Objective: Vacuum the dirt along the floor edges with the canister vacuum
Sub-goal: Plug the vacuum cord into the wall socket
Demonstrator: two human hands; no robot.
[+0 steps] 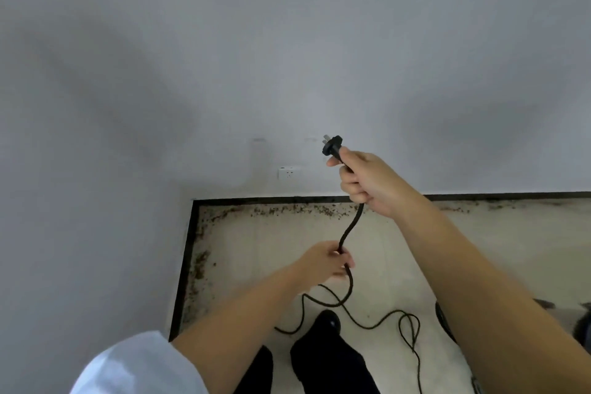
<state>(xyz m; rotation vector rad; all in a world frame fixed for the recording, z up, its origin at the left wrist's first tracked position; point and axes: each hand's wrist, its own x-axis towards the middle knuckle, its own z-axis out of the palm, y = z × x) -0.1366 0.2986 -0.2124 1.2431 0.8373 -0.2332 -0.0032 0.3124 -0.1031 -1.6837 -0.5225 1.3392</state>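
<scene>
Head view: one power cord (347, 233), both hands' fingers curled around it, right hand (367, 182) near its one plug (333, 145), left hand (326, 261) lower.

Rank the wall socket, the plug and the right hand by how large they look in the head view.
1. right hand, by far the largest, though it is nearer the camera.
2 and 3. plug and wall socket look about alike; the socket is farther away, so I leave them unranked.

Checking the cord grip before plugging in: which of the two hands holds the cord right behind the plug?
The right hand, raised near the plug; the left hand holds the cord lower down.
</scene>
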